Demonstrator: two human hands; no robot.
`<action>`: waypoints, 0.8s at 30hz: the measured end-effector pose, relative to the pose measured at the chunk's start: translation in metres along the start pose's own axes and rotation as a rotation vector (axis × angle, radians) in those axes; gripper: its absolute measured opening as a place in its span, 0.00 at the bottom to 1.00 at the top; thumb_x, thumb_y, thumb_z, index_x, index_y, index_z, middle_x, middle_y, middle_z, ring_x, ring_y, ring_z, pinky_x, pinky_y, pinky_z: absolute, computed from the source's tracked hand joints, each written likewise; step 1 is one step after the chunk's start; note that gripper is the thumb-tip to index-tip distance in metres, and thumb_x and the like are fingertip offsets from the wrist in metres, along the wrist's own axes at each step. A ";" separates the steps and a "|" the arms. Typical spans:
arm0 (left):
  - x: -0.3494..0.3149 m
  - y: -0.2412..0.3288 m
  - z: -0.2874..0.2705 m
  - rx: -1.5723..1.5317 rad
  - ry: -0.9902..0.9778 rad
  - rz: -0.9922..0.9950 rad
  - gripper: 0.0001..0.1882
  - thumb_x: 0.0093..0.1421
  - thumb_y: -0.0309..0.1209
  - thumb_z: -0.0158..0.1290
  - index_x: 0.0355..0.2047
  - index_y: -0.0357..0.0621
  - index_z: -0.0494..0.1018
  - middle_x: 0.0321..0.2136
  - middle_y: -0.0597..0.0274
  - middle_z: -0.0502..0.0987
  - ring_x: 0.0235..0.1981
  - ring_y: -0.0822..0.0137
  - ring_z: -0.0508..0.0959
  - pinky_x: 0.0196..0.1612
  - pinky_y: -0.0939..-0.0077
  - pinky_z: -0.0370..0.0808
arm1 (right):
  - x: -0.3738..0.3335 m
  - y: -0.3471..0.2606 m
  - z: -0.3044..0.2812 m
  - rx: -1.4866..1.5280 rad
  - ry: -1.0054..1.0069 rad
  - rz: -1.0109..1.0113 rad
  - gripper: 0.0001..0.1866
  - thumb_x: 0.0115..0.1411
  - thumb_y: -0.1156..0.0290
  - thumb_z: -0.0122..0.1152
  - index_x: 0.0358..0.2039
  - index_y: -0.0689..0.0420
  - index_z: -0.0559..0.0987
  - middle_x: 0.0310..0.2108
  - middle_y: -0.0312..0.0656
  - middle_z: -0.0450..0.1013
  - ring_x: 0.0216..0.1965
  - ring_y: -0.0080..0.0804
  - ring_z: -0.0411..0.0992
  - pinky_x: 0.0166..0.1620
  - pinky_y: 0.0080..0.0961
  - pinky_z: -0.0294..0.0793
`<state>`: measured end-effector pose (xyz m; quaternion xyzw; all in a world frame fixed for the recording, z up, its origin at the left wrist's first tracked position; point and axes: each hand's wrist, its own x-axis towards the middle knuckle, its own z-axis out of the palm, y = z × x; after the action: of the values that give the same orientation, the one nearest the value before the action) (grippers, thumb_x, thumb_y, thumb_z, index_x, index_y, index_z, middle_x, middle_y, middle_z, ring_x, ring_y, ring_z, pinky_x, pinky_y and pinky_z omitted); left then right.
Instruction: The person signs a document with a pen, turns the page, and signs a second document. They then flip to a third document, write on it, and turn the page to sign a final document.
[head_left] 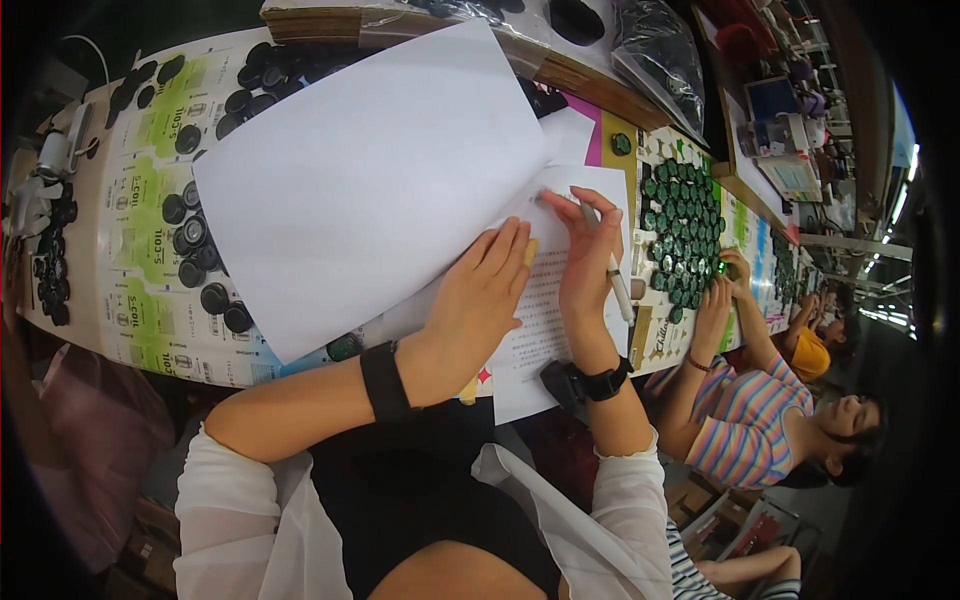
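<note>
My left hand [472, 290] lies flat with fingers stretched out, pressing on papers at the middle of the table. A large blank white sheet [370, 180] spreads out from under its fingers to the far left, its corner raised over dark round caps. My right hand [588, 255] holds a pale pen [620, 290] between its fingers, the shaft slanting down past the palm. Beneath that hand is a sheet with printed lines [540, 340], partly covered by both hands. Thumb and index finger of the right hand are near the sheet's upper part. Each wrist wears a black band.
Dark round caps [190, 235] lie scattered on the left of the printed table cover [130, 300]. Many green shiny pieces [682, 230] are grouped at right, where a co-worker's hands [725, 290] handle one. A cardboard box edge [600, 90] and clear plastic bag [660, 65] stand at the back.
</note>
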<state>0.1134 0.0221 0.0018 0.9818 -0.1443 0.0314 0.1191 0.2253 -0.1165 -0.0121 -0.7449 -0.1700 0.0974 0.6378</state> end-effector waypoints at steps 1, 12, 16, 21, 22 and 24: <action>-0.003 0.001 -0.003 0.024 -0.002 0.018 0.40 0.55 0.48 0.58 0.61 0.35 0.63 0.64 0.47 0.61 0.68 0.55 0.57 0.71 0.60 0.51 | -0.004 -0.001 0.000 0.048 0.018 0.020 0.20 0.75 0.58 0.35 0.53 0.62 0.68 0.53 0.55 0.72 0.55 0.37 0.71 0.64 0.34 0.61; 0.096 -0.070 -0.070 0.047 0.081 -0.073 0.35 0.45 0.38 0.69 0.50 0.34 0.70 0.39 0.49 0.78 0.51 0.52 0.74 0.61 0.59 0.64 | -0.016 -0.039 -0.003 -0.061 0.297 -0.191 0.17 0.74 0.62 0.38 0.53 0.61 0.68 0.56 0.52 0.70 0.61 0.38 0.66 0.65 0.36 0.59; 0.090 -0.050 -0.109 -0.097 -0.131 -0.024 0.32 0.44 0.37 0.69 0.47 0.34 0.71 0.36 0.46 0.79 0.46 0.49 0.76 0.54 0.57 0.68 | -0.036 -0.067 -0.028 0.106 0.430 -0.273 0.17 0.74 0.62 0.39 0.54 0.61 0.66 0.55 0.55 0.70 0.60 0.42 0.67 0.65 0.39 0.61; 0.088 -0.007 -0.125 -0.347 -0.011 0.219 0.30 0.46 0.38 0.67 0.46 0.35 0.72 0.36 0.46 0.79 0.45 0.49 0.78 0.49 0.57 0.72 | -0.089 -0.118 -0.055 0.124 0.396 -0.704 0.18 0.73 0.58 0.41 0.54 0.58 0.66 0.59 0.54 0.68 0.61 0.43 0.66 0.65 0.38 0.60; 0.095 -0.006 -0.115 -0.384 -0.023 0.264 0.30 0.46 0.40 0.66 0.46 0.36 0.72 0.37 0.46 0.79 0.45 0.48 0.78 0.50 0.58 0.72 | -0.094 -0.122 -0.053 0.107 0.382 -0.758 0.19 0.73 0.57 0.41 0.54 0.58 0.66 0.59 0.54 0.68 0.61 0.43 0.66 0.65 0.38 0.60; 0.117 -0.010 -0.095 -0.389 -0.208 0.216 0.32 0.45 0.43 0.66 0.47 0.36 0.72 0.38 0.46 0.79 0.46 0.49 0.78 0.52 0.58 0.71 | -0.091 -0.113 -0.042 0.018 0.384 -0.711 0.18 0.73 0.60 0.42 0.54 0.60 0.66 0.57 0.58 0.69 0.60 0.45 0.67 0.65 0.39 0.60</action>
<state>0.2257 0.0227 0.1033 0.9172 -0.2631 -0.0858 0.2865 0.1414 -0.1746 0.0994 -0.6387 -0.2938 -0.2687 0.6584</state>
